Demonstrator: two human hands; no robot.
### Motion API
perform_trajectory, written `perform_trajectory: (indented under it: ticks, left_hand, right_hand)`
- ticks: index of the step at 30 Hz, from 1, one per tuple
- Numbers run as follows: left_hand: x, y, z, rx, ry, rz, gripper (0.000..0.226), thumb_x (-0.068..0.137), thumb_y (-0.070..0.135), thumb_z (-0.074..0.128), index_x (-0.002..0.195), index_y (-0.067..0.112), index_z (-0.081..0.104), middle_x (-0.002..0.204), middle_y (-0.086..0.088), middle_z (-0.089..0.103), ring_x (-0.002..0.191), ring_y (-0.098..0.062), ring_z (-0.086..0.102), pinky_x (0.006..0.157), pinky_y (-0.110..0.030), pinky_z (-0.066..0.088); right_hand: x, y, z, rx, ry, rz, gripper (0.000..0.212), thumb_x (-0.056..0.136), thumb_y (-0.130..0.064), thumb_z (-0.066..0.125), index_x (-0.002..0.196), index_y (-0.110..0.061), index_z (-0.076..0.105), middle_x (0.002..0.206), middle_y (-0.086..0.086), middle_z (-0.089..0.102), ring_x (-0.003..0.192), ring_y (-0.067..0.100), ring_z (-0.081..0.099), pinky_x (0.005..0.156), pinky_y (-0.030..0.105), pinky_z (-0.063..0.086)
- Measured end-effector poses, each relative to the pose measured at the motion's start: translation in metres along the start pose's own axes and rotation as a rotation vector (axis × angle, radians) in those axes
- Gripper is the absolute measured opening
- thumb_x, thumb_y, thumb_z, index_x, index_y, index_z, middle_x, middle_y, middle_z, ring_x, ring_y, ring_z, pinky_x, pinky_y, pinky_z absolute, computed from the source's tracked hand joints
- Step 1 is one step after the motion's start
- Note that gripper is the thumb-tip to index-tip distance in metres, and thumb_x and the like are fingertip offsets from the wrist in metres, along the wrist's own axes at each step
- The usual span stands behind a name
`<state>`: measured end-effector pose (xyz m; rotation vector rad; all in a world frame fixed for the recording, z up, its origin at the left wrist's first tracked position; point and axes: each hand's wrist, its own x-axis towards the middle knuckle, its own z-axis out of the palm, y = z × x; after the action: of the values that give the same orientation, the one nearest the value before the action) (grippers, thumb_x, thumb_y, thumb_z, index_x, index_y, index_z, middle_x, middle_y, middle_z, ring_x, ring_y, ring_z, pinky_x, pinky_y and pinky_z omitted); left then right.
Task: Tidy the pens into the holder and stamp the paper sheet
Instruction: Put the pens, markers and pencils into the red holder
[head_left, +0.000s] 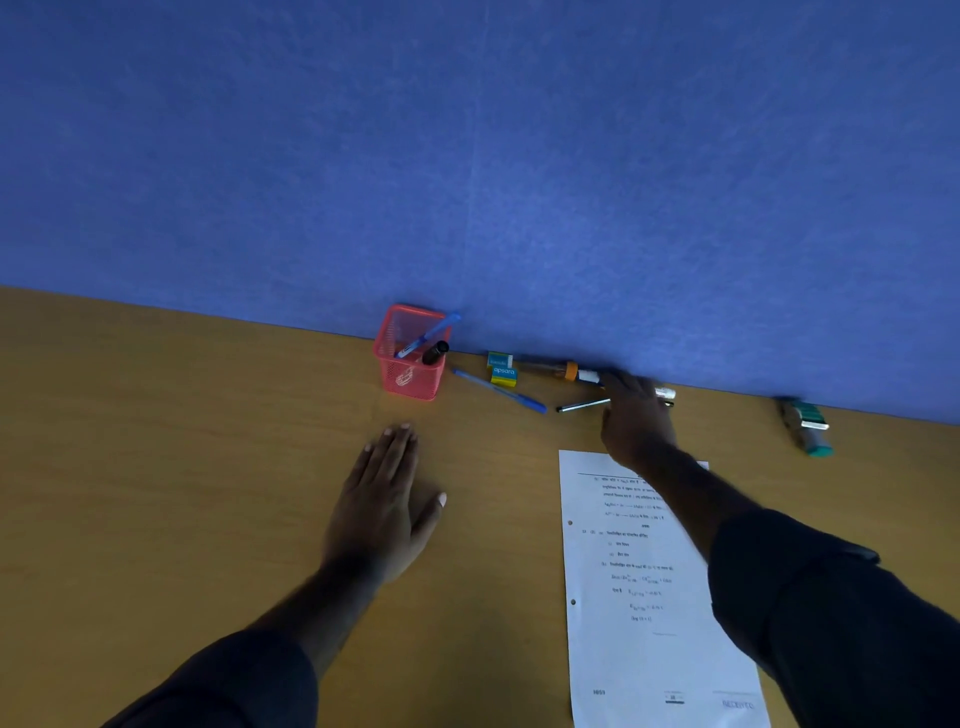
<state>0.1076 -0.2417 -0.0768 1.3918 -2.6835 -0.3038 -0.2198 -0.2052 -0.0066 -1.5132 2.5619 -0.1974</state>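
The red mesh holder (410, 353) stands against the blue partition (467, 156) at the back of the wooden desk (182, 441), and 2 pens already lean in it: a blue one (428, 335) and a dark-capped one (435, 352). Keeping it at the back edge leaves the front of the desk free for the paper sheet (644, 597), which lies flat near the person, well apart from the holder.

The loose pens lie to the right of the holder. A blue pen (498, 389) rests diagonally just beside it; a thin dark pen (582, 405) lies further right, its far end hidden under the right hand (636, 415); and an orange-banded marker (563, 370) lies along the foot of the partition. The right hand reaches over the top of the sheet to this cluster, fingers curled down at the marker's end (whether they already pinch it or the thin pen I cannot tell, since the back of the hand covers the fingertips).

The left hand (384, 499) lies flat on the desk in front of the holder, fingers straight and close together, holding nothing; it likely steadies the reach.

Beyond these, 2 small eraser boxes (503, 370) sit between the blue pen and the marker, and the stamp (805, 426) lies untouched at the far right, so stamping is probably left until the pens are in.
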Motion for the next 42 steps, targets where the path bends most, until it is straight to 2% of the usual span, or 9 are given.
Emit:
perform_trajectory:
  ticks: [7, 12, 17, 22, 29, 36, 38, 40, 42]
  left_hand:
    - [0.0, -0.002, 0.003, 0.002, 0.007, 0.001, 0.082, 0.096, 0.063, 0.03, 0.159, 0.012, 0.015, 0.168, -0.004, 0.014, 0.155, -0.018, 0.012, 0.126, -0.04, 0.019]
    - [0.0, -0.002, 0.004, 0.001, 0.005, 0.011, 0.082, 0.097, 0.063, 0.029, 0.159, 0.012, 0.014, 0.168, -0.004, 0.012, 0.156, -0.018, 0.01, 0.126, -0.041, 0.02]
    - [0.0, -0.003, 0.004, 0.004, 0.012, 0.007, 0.082, 0.097, 0.064, 0.028, 0.159, 0.012, 0.013, 0.168, -0.004, 0.012, 0.156, -0.018, 0.01, 0.126, -0.039, 0.018]
    - [0.0, -0.002, 0.005, -0.001, 0.017, 0.007, 0.081, 0.097, 0.063, 0.03, 0.158, 0.012, 0.016, 0.168, -0.005, 0.015, 0.155, -0.019, 0.013, 0.126, -0.04, 0.018]
    - [0.001, -0.001, 0.004, -0.015, 0.01, 0.001, 0.082, 0.097, 0.064, 0.031, 0.158, 0.011, 0.018, 0.167, -0.005, 0.017, 0.155, -0.02, 0.015, 0.125, -0.042, 0.023]
    - [0.001, -0.001, 0.003, -0.004, 0.005, -0.004, 0.082, 0.097, 0.065, 0.03, 0.159, 0.012, 0.015, 0.169, -0.003, 0.012, 0.155, -0.018, 0.011, 0.127, -0.038, 0.015]
    - [0.001, 0.0, 0.002, -0.01, 0.013, -0.003, 0.082, 0.097, 0.063, 0.033, 0.158, 0.011, 0.018, 0.168, -0.004, 0.015, 0.155, -0.019, 0.013, 0.126, -0.037, 0.013]
    - [0.001, 0.001, 0.001, -0.013, 0.015, -0.003, 0.081, 0.097, 0.062, 0.035, 0.158, 0.01, 0.019, 0.168, -0.004, 0.016, 0.155, -0.019, 0.015, 0.126, -0.037, 0.013]
    - [0.0, 0.001, 0.0, -0.017, 0.021, -0.004, 0.081, 0.097, 0.061, 0.035, 0.158, 0.01, 0.019, 0.168, -0.004, 0.016, 0.155, -0.019, 0.015, 0.126, -0.036, 0.012]
  right_hand:
    - [0.004, 0.004, 0.01, -0.037, -0.017, -0.013, 0.054, 0.085, 0.002, 0.055, 0.135, -0.018, 0.051, 0.131, 0.009, 0.053, 0.125, 0.033, 0.04, 0.098, 0.048, 0.041]
    - [0.006, 0.011, 0.013, -0.064, 0.007, -0.017, 0.035, 0.091, -0.012, 0.058, 0.125, -0.018, 0.059, 0.122, 0.008, 0.058, 0.119, 0.031, 0.045, 0.096, 0.046, 0.036]
    - [0.006, 0.007, 0.01, -0.159, -0.035, -0.086, 0.032, 0.093, -0.014, 0.056, 0.125, -0.018, 0.058, 0.121, 0.007, 0.061, 0.116, 0.028, 0.05, 0.097, 0.043, 0.036]
    - [0.004, -0.015, -0.003, -0.048, 0.118, -0.187, 0.028, 0.091, -0.008, 0.053, 0.118, -0.012, 0.059, 0.111, 0.011, 0.064, 0.107, 0.03, 0.054, 0.093, 0.044, 0.038]
    - [0.01, -0.086, -0.059, 0.481, 0.274, -0.253, 0.016, 0.096, -0.013, 0.052, 0.11, -0.007, 0.058, 0.097, 0.007, 0.059, 0.091, 0.023, 0.054, 0.077, 0.036, 0.044]
    - [0.011, -0.17, -0.095, 0.917, 0.27, -0.327, 0.006, 0.095, -0.008, 0.054, 0.1, -0.005, 0.057, 0.078, -0.003, 0.05, 0.067, 0.008, 0.046, 0.064, 0.022, 0.039]
    - [0.015, -0.189, -0.098, 1.06, 0.259, -0.268, 0.002, 0.094, -0.006, 0.054, 0.094, -0.009, 0.055, 0.075, 0.0, 0.051, 0.066, 0.009, 0.045, 0.063, 0.022, 0.039]
    - [0.021, -0.203, -0.099, 1.207, 0.23, -0.212, 0.004, 0.095, -0.004, 0.054, 0.091, -0.006, 0.053, 0.076, 0.01, 0.053, 0.069, 0.016, 0.049, 0.064, 0.03, 0.042]
    - [0.026, -0.212, -0.095, 1.261, 0.219, -0.184, 0.004, 0.095, -0.003, 0.053, 0.09, -0.003, 0.053, 0.076, 0.013, 0.053, 0.069, 0.019, 0.05, 0.063, 0.029, 0.043]
